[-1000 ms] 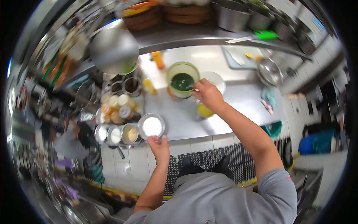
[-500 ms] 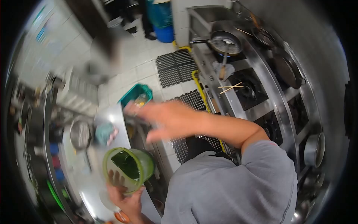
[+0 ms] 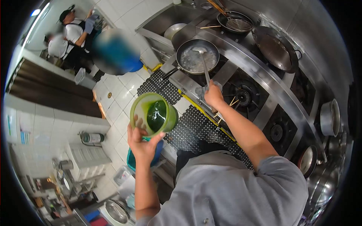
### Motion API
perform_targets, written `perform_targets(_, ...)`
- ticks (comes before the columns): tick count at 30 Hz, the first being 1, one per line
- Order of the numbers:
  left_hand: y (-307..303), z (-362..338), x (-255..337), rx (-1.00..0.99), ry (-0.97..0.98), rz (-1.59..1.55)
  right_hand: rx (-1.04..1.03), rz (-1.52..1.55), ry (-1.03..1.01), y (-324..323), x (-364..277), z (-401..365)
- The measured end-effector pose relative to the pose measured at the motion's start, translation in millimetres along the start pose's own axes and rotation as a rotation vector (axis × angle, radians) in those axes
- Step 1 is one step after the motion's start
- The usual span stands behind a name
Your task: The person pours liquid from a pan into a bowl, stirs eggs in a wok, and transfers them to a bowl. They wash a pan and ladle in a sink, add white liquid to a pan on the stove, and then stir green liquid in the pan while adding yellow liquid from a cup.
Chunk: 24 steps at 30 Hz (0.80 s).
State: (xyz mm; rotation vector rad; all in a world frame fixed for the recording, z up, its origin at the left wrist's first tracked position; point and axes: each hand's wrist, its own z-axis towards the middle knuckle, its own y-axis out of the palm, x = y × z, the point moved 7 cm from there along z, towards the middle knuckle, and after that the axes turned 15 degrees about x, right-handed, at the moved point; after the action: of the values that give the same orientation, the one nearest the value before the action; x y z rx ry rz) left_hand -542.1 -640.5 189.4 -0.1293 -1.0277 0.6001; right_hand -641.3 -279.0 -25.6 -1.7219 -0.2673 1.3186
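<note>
My left hand (image 3: 142, 147) is closed around the rim and side of a translucent green plastic container (image 3: 172, 117), which is tilted. Dark green liquid (image 3: 157, 116) lies inside it. My right hand (image 3: 214, 96) grips the handle of a long metal ladle (image 3: 206, 67), whose wooden end sticks out below the fist. The ladle's bowl rests in a black frying pan (image 3: 182, 46) of bubbling, pale liquid on the stove. A crumpled cloth (image 3: 201, 91) lies beside my right hand, and thin wooden sticks (image 3: 234, 101) lie near the burner.
The stove (image 3: 260, 88) carries a wok (image 3: 277, 49) and another pan (image 3: 241, 26) at the back. A metal pot (image 3: 329, 117) stands at the right. Black rubber mats (image 3: 194, 124) cover the floor. Two people (image 3: 71, 37) stand at the far left, near a blurred blue bin (image 3: 117, 52).
My view has turned toward the stove. My right hand, empty before and blurred in motion, has taken hold of the ladle. The green container has moved from over the counter toward the stove.
</note>
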Motion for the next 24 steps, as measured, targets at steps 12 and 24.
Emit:
perform_targets(12,132,197,-116,-0.214,0.074,-0.156,-0.116,-0.423,-0.119,-59,-58,-52)
perform_targets(24,223,317,-200,-0.367,0.119,-0.275,0.305,-0.112,-0.006,-23,-43,-54)
